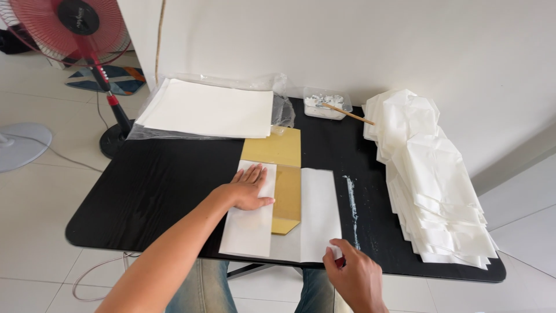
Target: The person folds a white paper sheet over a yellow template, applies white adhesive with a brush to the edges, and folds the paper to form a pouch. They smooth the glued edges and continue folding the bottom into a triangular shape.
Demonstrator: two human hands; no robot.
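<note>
A black table [156,179] stands on pale floor tiles by a white wall. The left hand [250,188] presses spread flat on the white paper sheet's [250,229] folded left flap at the near edge; the right hand [354,277] pinches its near right corner.

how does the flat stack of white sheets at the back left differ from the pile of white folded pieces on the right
The flat stack of sheets lies squared up, edges aligned, on clear plastic wrap; the folded pile is fanned out loosely along the black table. The stack's sheets are large, smooth and unfolded; the pile's pieces are smaller, creased, with angled flaps. Both are white paper, and neither hand touches them.
</note>
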